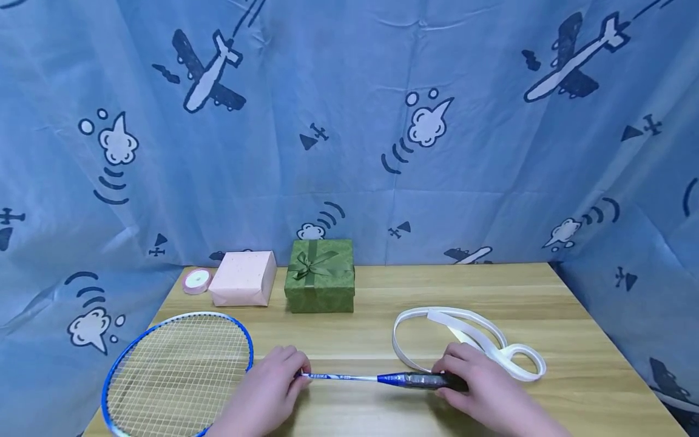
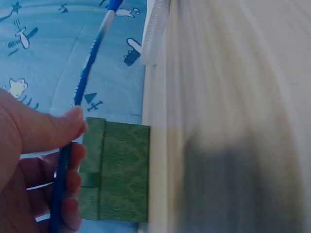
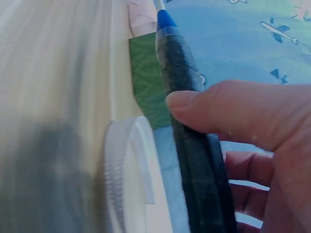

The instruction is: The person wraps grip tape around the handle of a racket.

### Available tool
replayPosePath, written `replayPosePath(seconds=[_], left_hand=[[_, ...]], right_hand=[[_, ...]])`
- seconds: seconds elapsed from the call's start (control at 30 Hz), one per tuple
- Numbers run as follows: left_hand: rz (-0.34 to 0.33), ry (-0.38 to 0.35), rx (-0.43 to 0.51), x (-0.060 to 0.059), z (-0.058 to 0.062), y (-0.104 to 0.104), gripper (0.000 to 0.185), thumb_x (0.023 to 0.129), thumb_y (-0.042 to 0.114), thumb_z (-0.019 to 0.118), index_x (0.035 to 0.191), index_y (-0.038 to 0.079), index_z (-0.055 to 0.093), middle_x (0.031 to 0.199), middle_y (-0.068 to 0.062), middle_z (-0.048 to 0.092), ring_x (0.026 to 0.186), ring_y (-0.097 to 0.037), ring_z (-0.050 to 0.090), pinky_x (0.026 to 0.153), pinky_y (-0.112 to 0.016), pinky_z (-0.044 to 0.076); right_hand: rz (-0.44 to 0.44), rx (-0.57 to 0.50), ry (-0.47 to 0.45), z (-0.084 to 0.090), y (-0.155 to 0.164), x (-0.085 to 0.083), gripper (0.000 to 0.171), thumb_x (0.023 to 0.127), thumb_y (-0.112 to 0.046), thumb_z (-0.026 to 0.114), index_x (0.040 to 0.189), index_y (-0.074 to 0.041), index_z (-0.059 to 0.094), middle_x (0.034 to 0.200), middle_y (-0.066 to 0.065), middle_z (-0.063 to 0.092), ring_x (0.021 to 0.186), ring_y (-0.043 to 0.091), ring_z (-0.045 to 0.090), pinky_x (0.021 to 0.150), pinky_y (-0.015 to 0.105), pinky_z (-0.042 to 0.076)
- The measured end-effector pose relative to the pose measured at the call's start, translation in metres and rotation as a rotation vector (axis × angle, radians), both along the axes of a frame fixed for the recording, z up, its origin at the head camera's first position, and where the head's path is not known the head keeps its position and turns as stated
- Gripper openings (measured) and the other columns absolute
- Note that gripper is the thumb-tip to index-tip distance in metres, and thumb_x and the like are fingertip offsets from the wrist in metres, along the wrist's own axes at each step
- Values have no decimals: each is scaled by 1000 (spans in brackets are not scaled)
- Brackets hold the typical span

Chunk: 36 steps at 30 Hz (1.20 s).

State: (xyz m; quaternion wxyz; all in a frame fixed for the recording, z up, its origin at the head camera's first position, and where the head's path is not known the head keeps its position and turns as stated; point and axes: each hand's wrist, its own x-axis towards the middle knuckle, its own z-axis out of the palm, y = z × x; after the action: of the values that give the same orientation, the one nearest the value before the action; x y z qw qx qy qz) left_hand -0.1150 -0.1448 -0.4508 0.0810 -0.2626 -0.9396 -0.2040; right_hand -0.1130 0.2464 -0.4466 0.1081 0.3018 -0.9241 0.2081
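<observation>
A blue and white badminton racket [image 1: 357,377] lies crosswise in front of me, its strung head at the left and its dark grip at the right. My left hand [image 1: 273,385] pinches the shaft near the head, thumb on one side and fingers curled on the other, as the left wrist view shows. With thumb and fingers, my right hand [image 1: 480,385] holds the black wrapped handle [image 3: 194,160] close to its end. Just behind the right hand lies a loosely looped white strap [image 1: 404,321], standing on its edge.
At the back of the wooden table [image 1: 437,285] stand a green gift box [image 1: 322,297] with a bow and a pale pink box [image 1: 240,282]. Left of them is a pink-rimmed ribbon roll [image 1: 196,281]. A blue curtain [image 1: 349,152] with airplane prints hangs behind the table.
</observation>
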Motion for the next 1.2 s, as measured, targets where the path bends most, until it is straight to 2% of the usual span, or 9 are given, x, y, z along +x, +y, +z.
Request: replayPosePath(seconds=[0.13, 0.2, 0.37, 0.5, 0.57, 0.73, 0.83, 1.03, 1.2], left_hand=[[13, 123, 42, -4, 12, 0, 20, 87, 21, 83, 89, 27, 64, 84, 21, 53, 77, 1, 46, 65, -22, 45], [27, 176, 56, -6, 18, -1, 22, 84, 23, 86, 87, 27, 64, 84, 20, 55, 78, 2, 50, 65, -21, 47], [84, 221, 66, -12, 35, -1, 28, 80, 30, 90, 83, 28, 62, 82, 19, 57, 78, 2, 54, 64, -21, 47], [152, 244, 33, -15, 48, 0, 30, 79, 40, 90, 82, 30, 61, 81, 21, 55, 75, 1, 50, 62, -20, 44], [172, 280, 21, -16, 53, 1, 33, 77, 44, 90, 81, 29, 61, 80, 21, 54, 73, 0, 48, 60, -20, 42], [184, 367, 31, -19, 62, 0, 40, 73, 47, 92, 79, 27, 58, 78, 20, 53, 71, -2, 45, 58, -20, 40], [181, 411, 50, -18, 63, -1, 41, 72, 47, 93, 79, 27, 58, 77, 19, 53, 71, 0, 43, 60, -20, 39], [161, 487, 94, -14, 62, -6, 42, 67, 45, 95, 76, 27, 58, 76, 20, 52, 70, 2, 41, 59, -19, 38], [150, 545, 105, -18, 69, -8, 40, 68, 43, 94, 77, 25, 60, 77, 17, 56, 70, -1, 45, 58, -23, 40]], right_hand=[[24, -21, 168, 13, 0, -6, 40, 70, -21, 94, 97, -34, 69, 93, -24, 52, 85, -2, 46, 70, 19, 42], [35, -29, 210, 19, -1, -9, 41, 69, -20, 95, 98, -34, 68, 94, -24, 52, 85, -3, 46, 72, 17, 41], [66, -37, 211, 37, -4, -14, 40, 72, -19, 93, 99, -33, 67, 95, -24, 53, 84, -3, 47, 72, 13, 40], [80, -32, 260, 50, -6, -17, 40, 72, -19, 92, 100, -32, 68, 95, -22, 53, 84, -1, 49, 73, 13, 39], [85, -34, 279, 56, -7, -18, 38, 73, -19, 91, 101, -31, 68, 96, -22, 54, 85, -1, 50, 75, 13, 38], [76, -38, 279, 68, -10, -19, 37, 74, -17, 90, 101, -30, 68, 98, -21, 54, 85, -2, 50, 75, 12, 38], [57, -33, 256, 72, -12, -16, 38, 74, -17, 91, 101, -30, 68, 99, -21, 54, 86, -2, 50, 75, 11, 41], [78, -64, 248, 69, -14, -13, 37, 76, -19, 92, 103, -28, 69, 97, -20, 54, 84, -3, 52, 74, 9, 41], [79, -116, 264, 73, -5, -20, 35, 79, -20, 90, 107, -26, 70, 94, -20, 55, 78, -3, 51, 70, 10, 40]])
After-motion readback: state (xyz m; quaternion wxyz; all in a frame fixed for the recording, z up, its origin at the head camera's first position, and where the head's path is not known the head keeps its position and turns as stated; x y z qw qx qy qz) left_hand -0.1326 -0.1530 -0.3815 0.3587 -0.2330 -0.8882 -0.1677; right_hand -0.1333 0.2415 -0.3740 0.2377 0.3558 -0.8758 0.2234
